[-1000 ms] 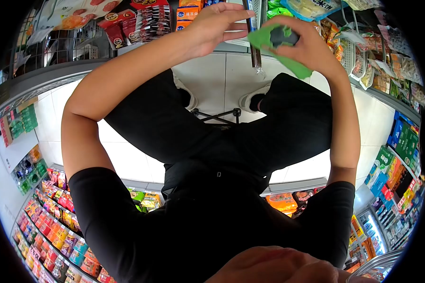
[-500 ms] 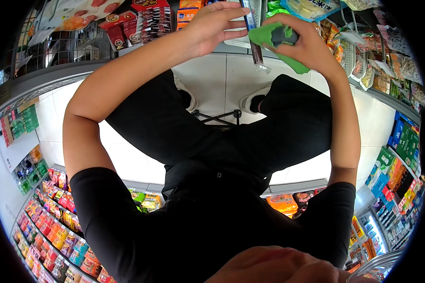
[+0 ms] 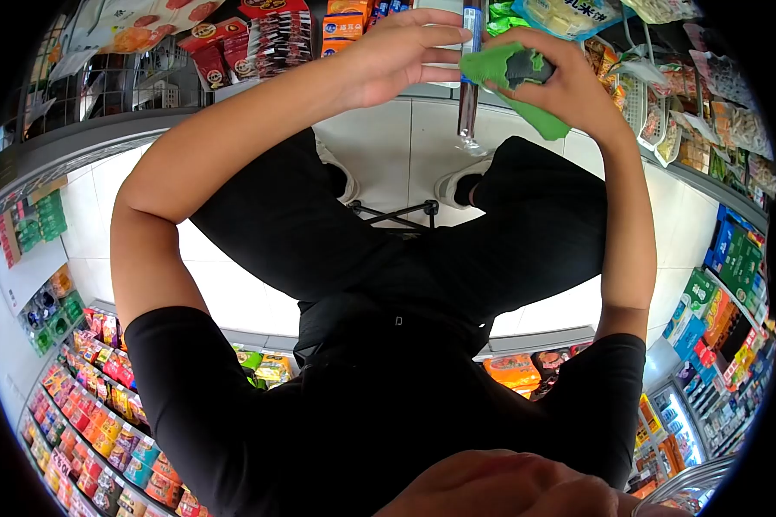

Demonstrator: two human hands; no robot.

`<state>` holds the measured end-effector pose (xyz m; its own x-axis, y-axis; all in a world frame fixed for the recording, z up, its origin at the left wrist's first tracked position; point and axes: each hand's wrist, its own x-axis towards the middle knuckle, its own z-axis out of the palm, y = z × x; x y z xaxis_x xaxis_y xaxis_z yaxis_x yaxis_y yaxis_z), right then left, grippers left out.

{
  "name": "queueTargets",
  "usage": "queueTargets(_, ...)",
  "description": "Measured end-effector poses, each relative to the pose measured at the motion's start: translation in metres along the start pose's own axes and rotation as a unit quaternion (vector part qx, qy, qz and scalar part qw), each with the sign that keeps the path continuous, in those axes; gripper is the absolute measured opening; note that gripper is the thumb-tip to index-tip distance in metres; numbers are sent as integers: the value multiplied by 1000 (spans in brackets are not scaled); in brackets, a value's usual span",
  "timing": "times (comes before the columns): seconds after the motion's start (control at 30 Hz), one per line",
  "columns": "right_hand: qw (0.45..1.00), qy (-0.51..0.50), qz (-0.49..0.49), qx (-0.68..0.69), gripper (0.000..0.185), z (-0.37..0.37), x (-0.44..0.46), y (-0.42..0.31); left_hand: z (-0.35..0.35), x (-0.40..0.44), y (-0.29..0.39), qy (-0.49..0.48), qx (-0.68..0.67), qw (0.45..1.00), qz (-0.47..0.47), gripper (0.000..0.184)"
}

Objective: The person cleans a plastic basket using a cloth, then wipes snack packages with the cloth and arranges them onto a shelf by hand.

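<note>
A long, narrow dark package with a blue-and-white label and a clear crimped end stands out between my hands at the top centre. My left hand is at its left side, fingers spread with their tips against the label; the thumb side is partly out of sight. On the other side, my right hand is curled round a green cloth and a dark rounded object partly wrapped in it. The cloth's edge touches or overlaps the package.
Shelves with red packets, orange packets and a white-blue bag line the top. Wire baskets hang at the upper right. My knees and shoes are below, over a tiled floor. Snack racks stand lower left.
The long package has shifted lower and turned more upright, with its clear end nearer my shoe. My left hand has moved slightly right with it. The cloth has stayed in my right hand.
</note>
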<state>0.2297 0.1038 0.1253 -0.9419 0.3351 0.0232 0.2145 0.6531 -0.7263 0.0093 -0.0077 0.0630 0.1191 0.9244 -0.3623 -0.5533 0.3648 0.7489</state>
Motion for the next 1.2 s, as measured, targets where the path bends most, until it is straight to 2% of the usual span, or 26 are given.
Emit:
queueTargets(0.1,997,67,31,-38,45,1,-2,10,3,-2,3,-10,5,1000,-27,45)
queueTargets(0.2,986,144,78,-8,43,-4,2,16,6,-5,7,-59,-2,997,-46,49)
queueTargets(0.23,980,166,46,-99,39,-8,6,-1,7,-6,7,-62,-5,997,-45,50)
queueTargets(0.33,991,87,103,-18,42,-6,-1,6,6,-5,2,-67,-6,997,-39,52)
queueTargets(0.43,999,17,41,9,42,-5,-2,4,3,-4,0,-72,20,997,-37,52)
queueTargets(0.53,992,96,82,-29,42,-2,-3,11,4,-8,3,-90,68,993,-46,50)
queueTargets(0.63,974,187,83,-95,40,-8,2,1,7,-11,4,-91,94,990,-47,51)
queueTargets(0.73,977,157,142,2,41,-5,0,10,10,-12,6,-87,83,992,-45,52)
queueTargets(0.83,999,32,33,-17,41,-2,-4,10,7,-10,3,-85,74,993,-21,53)
queueTargets(0.93,994,87,30,-56,41,0,0,9,7,-11,4,-81,79,993,-21,54)
queueTargets(0.97,983,116,144,-12,41,-1,0,3,8,-13,6,-78,84,993,-29,54)
queueTargets(1.07,954,252,98,-133,41,-10,3,7,11,-15,10,-91,77,992,-40,57)
queueTargets(1.1,958,234,128,-105,43,-12,3,1,11,-15,11,-100,70,992,-43,58)
queueTargets(1.2,984,155,1,-89,44,-8,3,7,12,-17,12,-103,53,992,-49,61)
